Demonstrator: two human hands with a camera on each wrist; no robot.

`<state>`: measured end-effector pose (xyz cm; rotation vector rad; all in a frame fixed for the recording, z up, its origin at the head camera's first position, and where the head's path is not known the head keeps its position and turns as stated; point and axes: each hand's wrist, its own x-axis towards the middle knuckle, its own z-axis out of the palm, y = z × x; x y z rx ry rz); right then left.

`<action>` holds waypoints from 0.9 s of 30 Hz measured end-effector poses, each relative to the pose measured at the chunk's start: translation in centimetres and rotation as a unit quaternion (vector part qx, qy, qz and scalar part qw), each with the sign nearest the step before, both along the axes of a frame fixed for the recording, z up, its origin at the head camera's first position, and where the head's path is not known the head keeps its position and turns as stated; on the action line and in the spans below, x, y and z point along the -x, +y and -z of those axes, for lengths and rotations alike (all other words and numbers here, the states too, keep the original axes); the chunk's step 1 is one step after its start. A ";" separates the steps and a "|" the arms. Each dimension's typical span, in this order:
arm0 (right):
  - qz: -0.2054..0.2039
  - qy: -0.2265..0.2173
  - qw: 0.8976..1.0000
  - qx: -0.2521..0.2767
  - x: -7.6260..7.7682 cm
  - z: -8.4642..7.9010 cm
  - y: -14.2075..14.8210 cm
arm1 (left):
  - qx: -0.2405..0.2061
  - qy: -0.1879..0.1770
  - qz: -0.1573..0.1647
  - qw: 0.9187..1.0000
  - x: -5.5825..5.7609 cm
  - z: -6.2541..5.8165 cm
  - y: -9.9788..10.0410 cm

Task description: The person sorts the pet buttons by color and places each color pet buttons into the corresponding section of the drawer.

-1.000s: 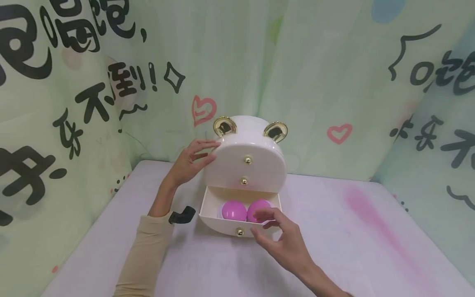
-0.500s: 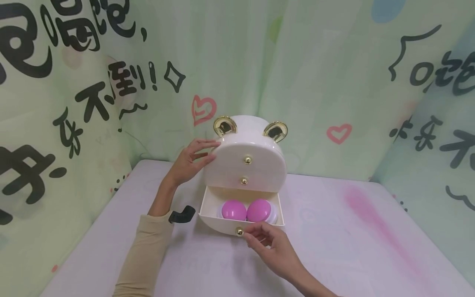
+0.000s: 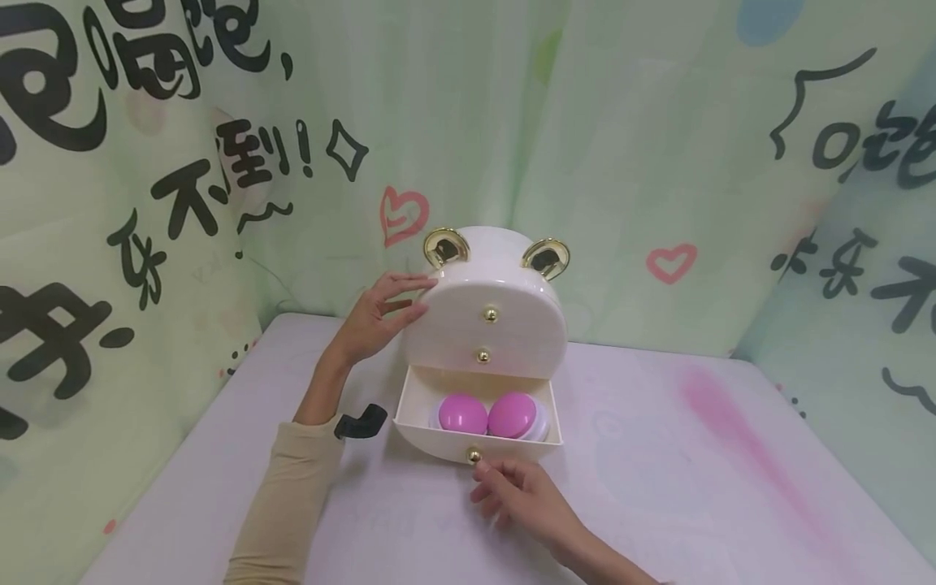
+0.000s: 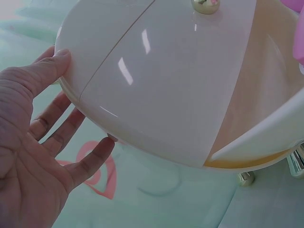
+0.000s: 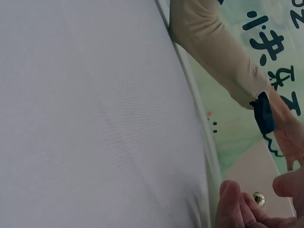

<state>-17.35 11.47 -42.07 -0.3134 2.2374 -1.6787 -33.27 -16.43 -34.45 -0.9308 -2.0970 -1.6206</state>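
Note:
A white rounded storage box (image 3: 449,333) with gold ears stands on the table, its bottom drawer (image 3: 431,443) pulled out. Two pink round objects (image 3: 463,413) with pale rims lie side by side in that drawer. My left hand (image 3: 369,321) holds the box's left side. In the left wrist view its thumb (image 4: 57,66) rests on the front and the fingers reach round the edge. My right hand (image 3: 526,496) is at the drawer's gold knob (image 3: 474,456), its thumb close beside it. In the right wrist view, thumb and fingers stand apart with a gold knob (image 5: 259,199) visible between them.
A pale cloth (image 3: 658,487) with a pink streak covers the table. Green curtains (image 3: 621,162) with black lettering and red hearts hang behind and at both sides. A black strap piece (image 3: 361,422) sticks out from my left sleeve (image 3: 281,504).
My right hand has come down from the right-hand pink object to the drawer's knob, uncovering that object, and its fingers have dropped lower. The left hand and box hold their places.

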 end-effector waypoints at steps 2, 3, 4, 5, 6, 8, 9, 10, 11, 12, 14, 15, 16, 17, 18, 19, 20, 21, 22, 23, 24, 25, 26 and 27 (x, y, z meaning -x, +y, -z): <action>-0.003 -0.016 1.000 0.004 0.1 0.3 0.0 | -0.001 0.000 0.001 1.000 -0.1 0.0 0.0; -0.005 -0.024 1.000 0.008 0.2 0.4 0.0 | -0.001 -0.001 0.001 1.000 -0.1 -0.1 0.0; -0.007 -0.031 0.999 0.013 0.3 0.5 0.0 | -0.004 0.000 0.003 1.000 -0.1 -0.1 0.0; -0.009 -0.037 0.999 0.018 0.4 0.7 0.0 | -0.006 0.000 0.004 1.000 -0.1 -0.1 0.0; -0.010 -0.043 0.999 0.023 0.5 0.8 0.0 | -0.007 0.001 0.005 1.000 -0.1 -0.1 0.0; -0.011 -0.052 0.998 0.033 0.6 1.0 0.0 | -0.008 0.002 0.006 1.000 0.0 -0.1 0.1; -0.012 -0.055 0.998 0.036 0.7 1.1 0.0 | -0.008 0.002 0.007 1.000 0.0 -0.1 0.1; -0.012 -0.056 0.998 0.037 0.7 1.2 0.0 | -0.007 0.002 0.007 1.000 0.1 -0.1 0.0; -0.012 -0.057 0.998 0.037 0.7 1.3 0.0 | -0.006 0.002 0.006 1.000 0.1 -0.1 0.0; -0.012 -0.059 0.997 0.039 0.8 1.3 0.0 | -0.004 0.001 0.005 1.000 0.1 -0.1 0.0; -0.013 -0.059 0.997 0.039 0.8 1.4 0.0 | -0.003 0.001 0.004 1.000 0.2 0.0 0.0; -0.012 -0.059 0.997 0.040 0.9 1.5 0.0 | -0.003 0.001 0.004 1.000 0.2 0.0 0.0; -0.012 -0.060 0.997 0.041 0.9 1.5 0.0 | -0.004 0.001 0.004 1.000 0.2 0.0 0.0; -0.011 -0.060 0.997 0.043 0.9 1.5 -0.1 | -0.005 0.002 0.005 1.000 0.2 0.0 0.0; -0.010 -0.061 0.997 0.045 0.9 1.5 -0.1 | -0.007 0.002 0.006 1.000 0.2 0.0 0.0; -0.009 -0.062 0.997 0.047 1.0 1.5 -0.1 | -0.008 0.002 0.007 1.000 0.1 0.0 0.0; -0.007 -0.063 0.997 0.049 1.0 1.5 -0.2 | -0.009 0.001 0.008 1.000 0.1 0.0 0.0; -0.006 -0.065 0.996 0.052 1.0 1.5 -0.2 | -0.010 0.000 0.009 1.000 0.1 0.0 0.1; -0.004 -0.067 0.996 0.055 1.1 1.5 -0.3 | -0.010 0.000 0.009 1.000 0.1 -0.1 0.1; -0.003 -0.069 0.996 0.058 1.1 1.5 -0.3 | -0.009 0.000 0.008 1.000 0.0 -0.1 0.1; -0.002 -0.072 0.996 0.061 1.2 1.5 -0.3 | -0.007 0.000 0.007 1.000 0.0 -0.1 0.1; -0.001 -0.073 0.995 0.063 1.2 1.5 -0.4 | -0.005 -0.001 0.006 1.000 0.0 -0.1 0.1; -0.001 -0.074 0.995 0.066 1.2 1.5 -0.4 | -0.004 0.001 0.005 1.000 0.0 -0.1 0.1; 0.000 -0.074 0.995 0.068 1.3 1.4 -0.4 | -0.003 0.003 0.005 1.000 0.1 -0.1 0.0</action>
